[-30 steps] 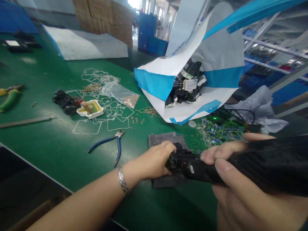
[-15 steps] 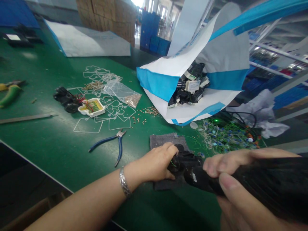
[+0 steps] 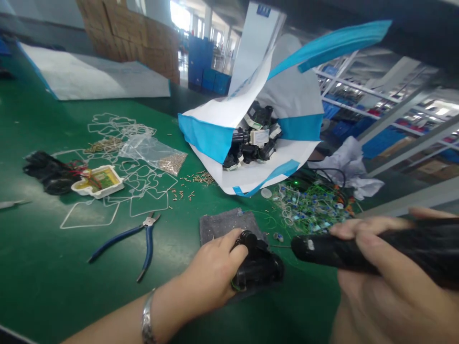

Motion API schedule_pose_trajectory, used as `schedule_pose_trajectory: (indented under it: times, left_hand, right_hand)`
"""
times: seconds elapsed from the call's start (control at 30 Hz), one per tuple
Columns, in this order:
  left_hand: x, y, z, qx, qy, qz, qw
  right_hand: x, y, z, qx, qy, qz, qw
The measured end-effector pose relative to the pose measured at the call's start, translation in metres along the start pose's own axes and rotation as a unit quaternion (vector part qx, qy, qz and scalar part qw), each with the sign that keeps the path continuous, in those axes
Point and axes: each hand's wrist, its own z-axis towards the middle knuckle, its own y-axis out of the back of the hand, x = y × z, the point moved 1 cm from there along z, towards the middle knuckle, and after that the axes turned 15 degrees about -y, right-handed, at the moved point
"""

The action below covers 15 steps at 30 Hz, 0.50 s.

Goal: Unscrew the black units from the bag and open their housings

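My left hand [image 3: 218, 263] is closed around a black plastic part [image 3: 260, 267] with round fittings, likely the same sort as those in the bag. A thin green wire shows by its fingers. Under the part lies a grey cloth pad [image 3: 225, 224]. At the right, my right hand [image 3: 383, 258] grips a black electric screwdriver [image 3: 330, 248]. Its thin bit points left, close to the black part; whether the tip touches it I cannot tell. Blue-handled cutting pliers [image 3: 147, 234] lie spread on the green table [image 3: 107, 296], left of the pad.
A white and blue bag [image 3: 211, 134] on its side holds several black parts. Screws [image 3: 202, 178], a bag of screws [image 3: 172, 162], white gaskets [image 3: 150, 186], a black part [image 3: 50, 174] wired to a white case [image 3: 103, 181] and tangled green wires [image 3: 311, 205] lie around.
The screwdriver has drawn back to the right from the black part, so its bit now shows. My left hand has turned the part. The view has shifted to the right.
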Motion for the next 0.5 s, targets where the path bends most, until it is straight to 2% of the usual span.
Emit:
schedule_pose_trajectory:
  times: [0.1,0.23,0.33,0.5]
  left_hand:
    - [0.001,-0.002,-0.001,0.003,0.004,0.004,1.000]
    - [0.002,-0.002,0.000,0.000,0.004,0.002,1.000]
    - [0.003,-0.003,0.000,-0.012,0.010,-0.004,1.000]
    - [0.005,-0.005,0.002,-0.029,0.055,-0.028,0.998]
  right_hand:
    - [0.001,-0.015,-0.007,-0.027,-0.002,0.024,0.999]
    - [-0.005,-0.013,-0.007,-0.022,-0.037,0.016,0.999]
    - [-0.010,-0.012,-0.006,-0.025,-0.037,0.006,0.999]
    - [-0.018,-0.018,-0.004,-0.016,-0.042,0.031,0.998]
